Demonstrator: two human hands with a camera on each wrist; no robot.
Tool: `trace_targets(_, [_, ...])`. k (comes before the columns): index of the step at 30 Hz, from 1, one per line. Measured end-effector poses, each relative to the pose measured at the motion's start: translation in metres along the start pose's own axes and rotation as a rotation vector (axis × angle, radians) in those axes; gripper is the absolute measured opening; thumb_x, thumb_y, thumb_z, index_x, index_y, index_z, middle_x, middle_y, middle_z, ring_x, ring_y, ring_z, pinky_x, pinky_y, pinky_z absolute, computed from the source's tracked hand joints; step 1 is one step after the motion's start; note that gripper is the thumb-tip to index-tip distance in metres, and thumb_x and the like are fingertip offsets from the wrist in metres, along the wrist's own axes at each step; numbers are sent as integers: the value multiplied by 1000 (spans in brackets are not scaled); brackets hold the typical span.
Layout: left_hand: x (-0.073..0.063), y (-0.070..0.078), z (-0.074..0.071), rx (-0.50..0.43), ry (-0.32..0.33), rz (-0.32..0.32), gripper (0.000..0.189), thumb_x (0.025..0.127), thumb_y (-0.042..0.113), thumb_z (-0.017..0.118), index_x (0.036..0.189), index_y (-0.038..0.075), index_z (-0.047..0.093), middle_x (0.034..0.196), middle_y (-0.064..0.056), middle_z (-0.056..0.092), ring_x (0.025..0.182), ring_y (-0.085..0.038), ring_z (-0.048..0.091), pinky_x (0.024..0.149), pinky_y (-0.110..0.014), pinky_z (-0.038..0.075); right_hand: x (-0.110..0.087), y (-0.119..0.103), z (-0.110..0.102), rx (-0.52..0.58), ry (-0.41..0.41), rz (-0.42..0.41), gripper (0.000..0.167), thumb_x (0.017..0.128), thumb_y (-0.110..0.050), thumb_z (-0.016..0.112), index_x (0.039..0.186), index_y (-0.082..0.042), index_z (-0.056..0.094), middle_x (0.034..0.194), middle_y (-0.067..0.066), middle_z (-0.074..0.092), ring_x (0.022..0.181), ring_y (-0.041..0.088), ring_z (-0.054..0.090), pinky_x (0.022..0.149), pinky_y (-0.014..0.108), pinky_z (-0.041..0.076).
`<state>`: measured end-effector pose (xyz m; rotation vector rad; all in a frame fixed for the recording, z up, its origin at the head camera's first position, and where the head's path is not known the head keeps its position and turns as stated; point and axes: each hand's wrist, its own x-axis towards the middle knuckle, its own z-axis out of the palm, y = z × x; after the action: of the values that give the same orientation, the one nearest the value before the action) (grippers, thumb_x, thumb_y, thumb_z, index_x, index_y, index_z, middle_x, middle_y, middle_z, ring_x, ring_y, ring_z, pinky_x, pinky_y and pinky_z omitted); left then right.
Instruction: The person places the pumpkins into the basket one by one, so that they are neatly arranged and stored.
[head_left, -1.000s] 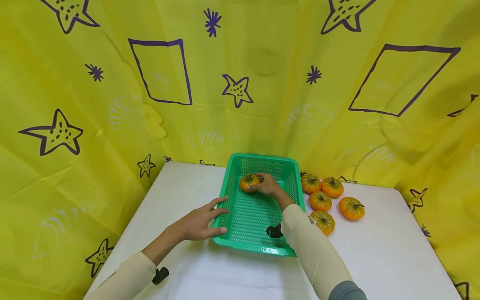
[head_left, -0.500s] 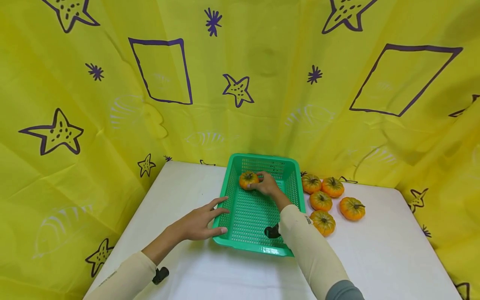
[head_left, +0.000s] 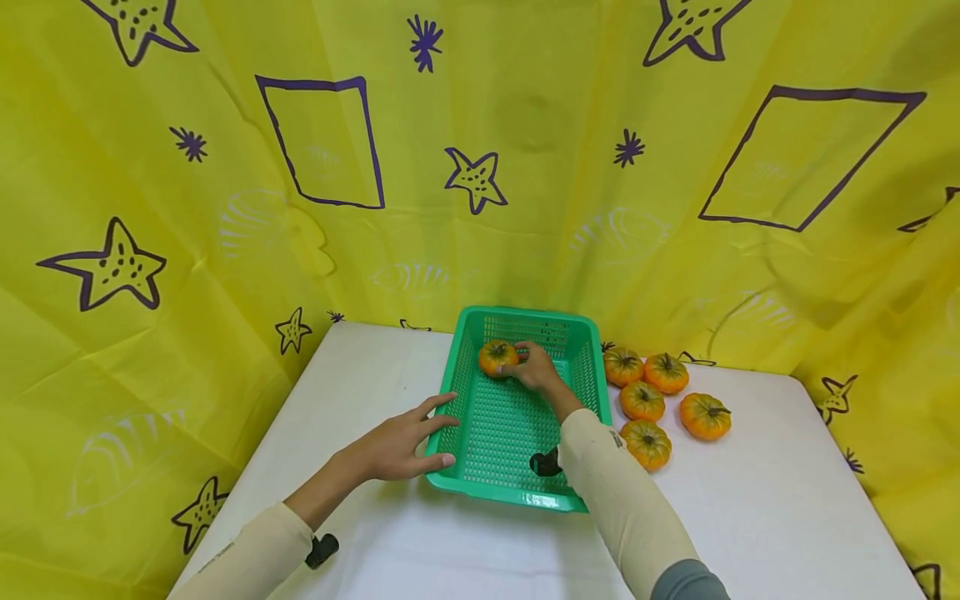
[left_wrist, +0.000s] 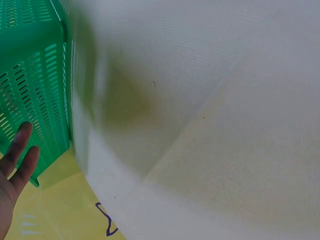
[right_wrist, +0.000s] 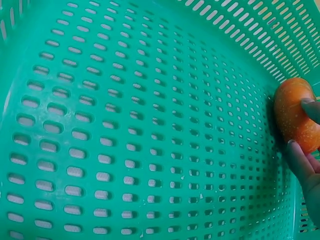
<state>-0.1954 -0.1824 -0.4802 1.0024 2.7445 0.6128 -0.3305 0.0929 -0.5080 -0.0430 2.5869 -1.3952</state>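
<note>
A green plastic basket point(head_left: 517, 502) with slotted walls stands on the white table. Inside it, toward the far left corner, my right hand point(head_left: 536, 369) holds a small orange pumpkin point(head_left: 498, 358) between thumb and fingers. In the right wrist view the pumpkin point(right_wrist: 295, 114) is low over the basket floor point(right_wrist: 150, 125), near a wall. My left hand point(head_left: 401, 442) has its fingers spread along the basket's left rim. The left wrist view shows two fingers of the left hand point(left_wrist: 15, 170) against the slotted outer wall point(left_wrist: 37, 95).
Several more pumpkins point(head_left: 642, 402) sit on the table right of the basket, one point(head_left: 705, 417) a little apart from the others. A yellow curtain point(head_left: 525, 242) with starfish drawings hangs behind and beside the white table point(head_left: 765, 500).
My right hand has shifted slightly toward the basket's far wall with the pumpkin in its fingers. The left hand stays where it was.
</note>
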Motion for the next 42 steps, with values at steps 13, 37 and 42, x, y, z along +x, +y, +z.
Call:
trace_targets(13, [-1, 2, -2, -2, -7, -9, 61, 96, 60, 54, 144, 22, 53, 166, 0, 23, 135, -32, 53, 101, -49, 50, 1, 3, -1, -7, -5, -16, 63, 91, -20, 75, 143, 1, 47, 140, 28, 53, 125, 43, 55, 99, 50, 50])
trace_targets(37, [-1, 5, -3, -14, -9, -5, 61, 96, 60, 55, 144, 21, 53, 166, 0, 23, 136, -33, 52, 101, -51, 50, -3, -5, -10, -11, -52, -28, 67, 92, -24, 74, 146, 1, 43, 146, 27, 48, 133, 44, 49, 105, 52, 46])
trace_targets(42, [-2, 5, -4, -12, -3, -5, 61, 96, 59, 55, 144, 21, 54, 166, -1, 23, 135, -33, 52, 100, -51, 50, -5, -13, -23, 9, -77, -95, 69, 93, -24, 72, 148, 2, 40, 149, 28, 44, 135, 46, 46, 105, 55, 46])
